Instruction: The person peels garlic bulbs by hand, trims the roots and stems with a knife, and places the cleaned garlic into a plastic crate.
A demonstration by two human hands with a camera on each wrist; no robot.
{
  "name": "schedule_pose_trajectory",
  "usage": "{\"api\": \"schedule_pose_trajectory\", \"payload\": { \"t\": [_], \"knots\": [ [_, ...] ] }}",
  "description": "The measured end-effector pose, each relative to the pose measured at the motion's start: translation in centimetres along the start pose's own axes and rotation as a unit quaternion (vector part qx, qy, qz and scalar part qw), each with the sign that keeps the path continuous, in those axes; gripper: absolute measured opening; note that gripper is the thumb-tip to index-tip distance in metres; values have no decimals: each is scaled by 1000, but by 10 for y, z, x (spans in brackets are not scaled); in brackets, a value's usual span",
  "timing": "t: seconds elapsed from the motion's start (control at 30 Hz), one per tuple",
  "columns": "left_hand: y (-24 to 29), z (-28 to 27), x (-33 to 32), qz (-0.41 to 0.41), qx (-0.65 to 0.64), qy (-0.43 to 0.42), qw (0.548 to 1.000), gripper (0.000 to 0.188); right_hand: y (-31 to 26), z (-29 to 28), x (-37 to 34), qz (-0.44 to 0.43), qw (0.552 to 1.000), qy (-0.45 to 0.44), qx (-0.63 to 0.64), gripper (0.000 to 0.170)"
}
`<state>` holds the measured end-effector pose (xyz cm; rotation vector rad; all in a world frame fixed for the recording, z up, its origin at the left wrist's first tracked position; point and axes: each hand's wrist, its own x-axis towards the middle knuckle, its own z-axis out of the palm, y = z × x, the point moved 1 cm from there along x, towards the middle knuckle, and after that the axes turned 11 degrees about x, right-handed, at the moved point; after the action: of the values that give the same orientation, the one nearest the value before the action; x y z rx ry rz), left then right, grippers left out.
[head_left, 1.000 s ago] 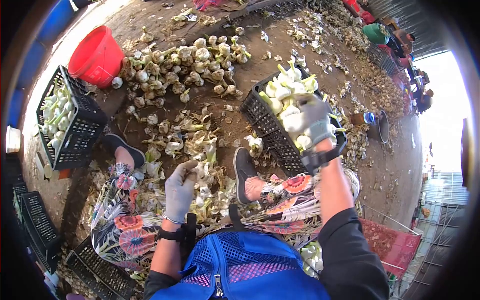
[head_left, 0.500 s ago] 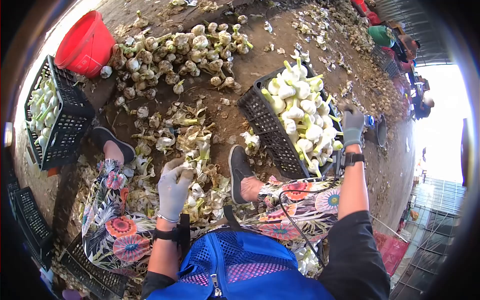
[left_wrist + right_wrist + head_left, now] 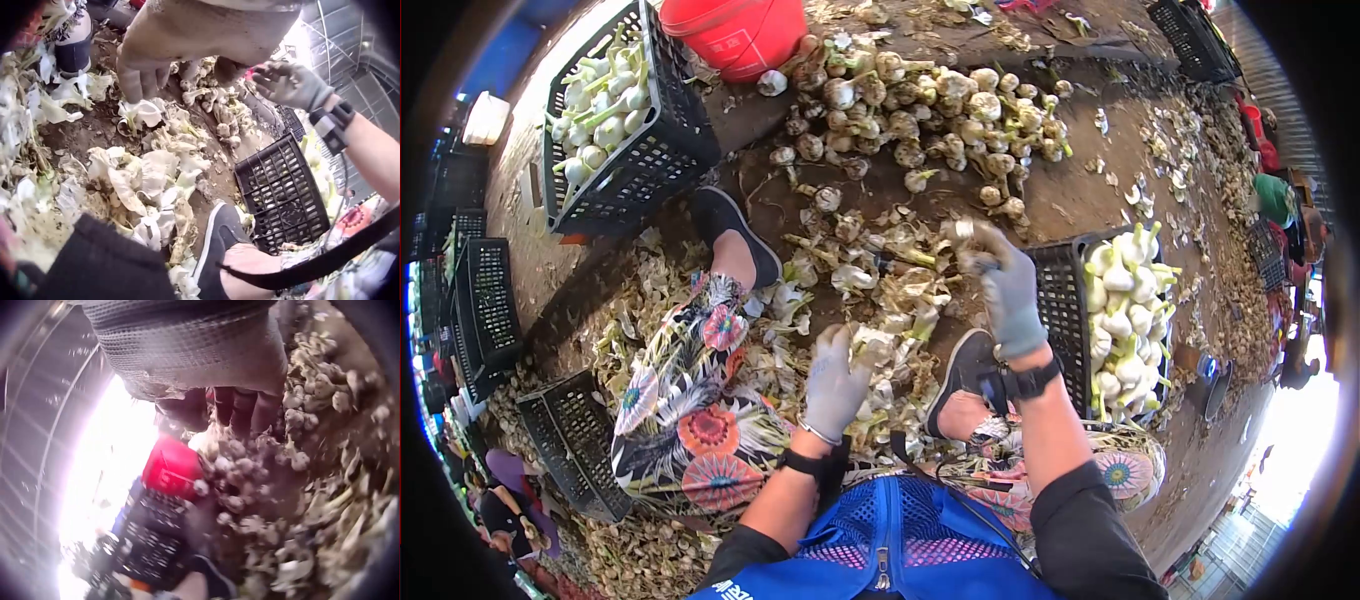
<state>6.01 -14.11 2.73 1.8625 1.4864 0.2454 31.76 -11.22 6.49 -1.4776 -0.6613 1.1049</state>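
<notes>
In the head view, my gloved left hand [image 3: 835, 385] hangs low over a litter of garlic skins [image 3: 870, 350], its fingers loosely bent and nothing showing in them. A pale curl of skin [image 3: 142, 114] appears just below those fingers in the left wrist view. My gloved right hand [image 3: 1008, 295] is raised beside the black crate [image 3: 1055, 300] of white, trimmed garlic bulbs [image 3: 1122, 320]. Its fingers are loosely bent, a pale patch shows at their tips, and they point toward the heap of unpeeled garlic [image 3: 940, 110]. The left wrist view shows nothing between these fingers.
A second crate [image 3: 650, 165] of white garlic stands at the far left beside a red bucket [image 3: 740, 35]. Dark shoes [image 3: 740, 235] flank the skins. Stacked black crates [image 3: 485, 300] stand at the left edge; other people [image 3: 1305, 230] are at the far right.
My right hand has moved from over the right crate, past its outer side, back toward the middle. The left hand stays low over the skins. The head view has turned rightward-to-left, shifting everything right.
</notes>
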Motion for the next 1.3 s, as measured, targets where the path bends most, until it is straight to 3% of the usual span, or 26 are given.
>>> {"api": "schedule_pose_trajectory", "payload": {
  "t": [0.03,0.07,0.13,0.2,0.27,0.3,0.33,0.4,0.43,0.47,0.53,0.6,0.67,0.73,0.77,0.8,0.87,0.9,0.97,1.0,1.07,1.17,1.2,1.27,1.3],
  "knots": [
    [-3,1,0,1,-35,-23,999,45,14,9,22,-25,996,11,-90,41],
    [1,-5,1,-21,-64,-55,996,45,29,17,40,-132,962,-52,-235,43],
    [9,-15,5,-81,-117,-90,986,44,65,52,68,-165,936,-141,-279,43],
    [11,-24,12,-76,-113,-75,988,42,93,98,98,-169,840,-256,-448,44],
    [8,-24,15,-69,-105,-63,990,41,112,135,108,-68,806,-258,-529,49],
    [4,-22,14,-95,-153,-68,981,40,122,141,112,-60,762,-277,-582,55],
    [-1,-20,13,-121,-202,-72,969,40,127,144,119,-60,765,-278,-578,55],
    [-1,-24,15,-116,-210,-67,968,40,133,138,126,99,773,-242,-578,52],
    [1,-26,17,-152,-249,-63,954,40,133,130,119,74,818,-194,-536,47],
    [6,-28,20,-184,-290,-60,937,41,126,124,108,73,816,-191,-540,47],
    [2,-22,22,-169,-298,-47,938,45,100,114,72,39,885,-164,-434,45],
    [-5,-14,22,-185,-384,31,904,49,78,109,20,-30,926,-163,-339,46],
    [-7,-17,20,-158,-409,41,898,49,60,108,-31,-132,921,-206,-304,48],
    [-6,-26,18,-141,-364,-3,921,47,44,109,-62,-161,942,-192,-224,55],
    [-2,-36,16,-115,-359,-16,926,50,34,100,-69,-67,971,-144,-176,49],
    [1,-38,13,-110,-358,-15,927,50,43,89,-65,-11,996,-72,-45,34],
    [9,-42,6,-61,-379,28,923,54,51,68,-69,41,994,79,67,23],
    [15,-44,3,-35,-375,40,926,60,54,67,-70,36,994,82,70,23],
    [26,-50,-7,-9,-334,39,942,62,50,72,-76,-24,998,-41,37,22],
    [30,-52,-11,12,-294,42,955,64,39,74,-82,-60,993,-60,-82,21],
    [29,-50,-14,58,-279,53,957,65,26,84,-86,-43,984,-60,-165,21],
    [32,-56,-20,16,-455,-28,890,62,1,83,-99,-10,989,-61,-138,20],
    [29,-56,-21,18,-455,-27,890,62,0,81,-102,-12,989,-61,-138,20],
    [25,-59,-23,18,-520,-41,853,62,-3,76,-108,-15,996,-79,-31,20],
    [23,-62,-24,25,-505,-50,861,62,-5,74,-109,35,995,-89,24,24]
  ]
}}
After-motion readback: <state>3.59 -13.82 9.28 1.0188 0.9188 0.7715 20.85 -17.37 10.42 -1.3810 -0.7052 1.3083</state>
